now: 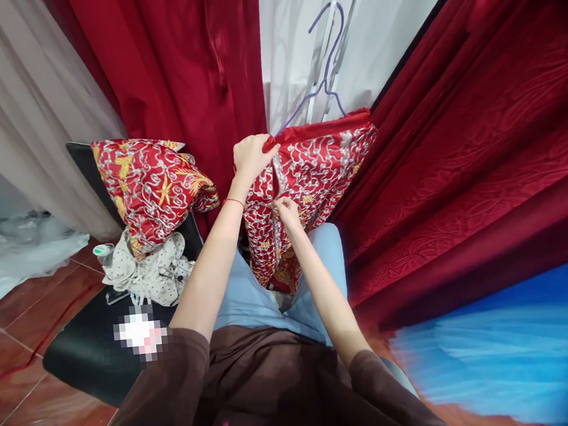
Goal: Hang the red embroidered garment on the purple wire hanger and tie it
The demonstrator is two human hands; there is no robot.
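On your left, you can see a black chair (pixel 79 353), and on it lies a white dotted cloth (pixel 162 275). On your right, blue tulle (pixel 502 346) spreads below red drapery (pixel 484 153).

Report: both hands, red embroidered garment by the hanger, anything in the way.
Left hand gripping the garment's top edge. Right hand pinching its front, lower down. Purple hanger at the top edge. Nothing seen blocking either hand.

left hand (pixel 252 156) grips top edge of red embroidered garment (pixel 317 163) | right hand (pixel 287 212) pinches its front | purple hanger (pixel 326 83) above
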